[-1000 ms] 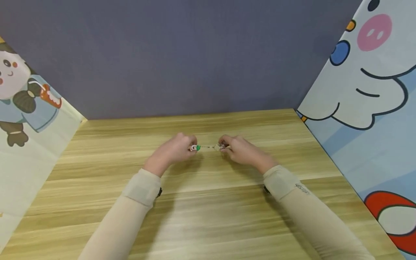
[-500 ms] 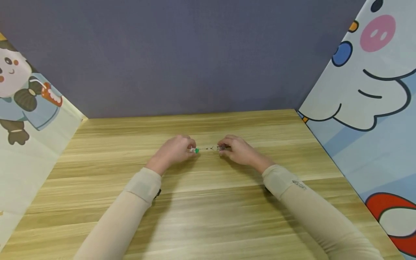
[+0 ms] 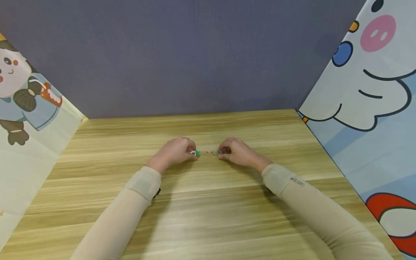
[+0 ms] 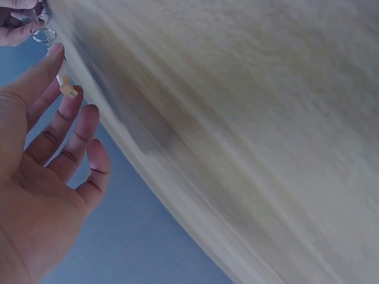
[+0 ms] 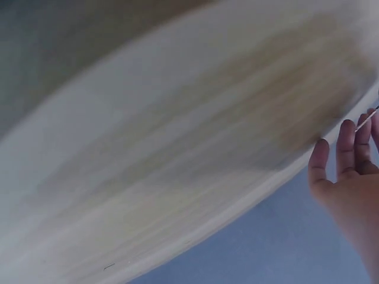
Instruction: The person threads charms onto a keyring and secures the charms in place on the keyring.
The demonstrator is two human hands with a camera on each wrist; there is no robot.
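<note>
A keychain stretches between my two hands over the wooden table (image 3: 208,209). My left hand (image 3: 177,151) pinches its small white-and-green charm (image 3: 196,153) between thumb and fingers. From the left wrist, the charm's peach-coloured end (image 4: 69,90) shows below the thumb, while the other fingers spread loosely. A thin chain (image 3: 205,152) runs from the charm to a metal split ring (image 3: 215,152). Beside that ring, the fingertips of my right hand (image 3: 238,152) pinch the other end, mostly hidden by them. In the right wrist view a thin pale strip (image 5: 365,120) pokes out past the fingers.
A dark grey panel (image 3: 195,57) rises behind the table's far edge. Cartoon-printed panels flank it, one on the left (image 3: 29,162) and one on the right (image 3: 357,144). Shadows of both arms fall on the wood grain.
Both hands have come slightly nearer the person, with the keychain still held between them. The charm has turned a little in the left fingers, and the chain stays stretched out.
</note>
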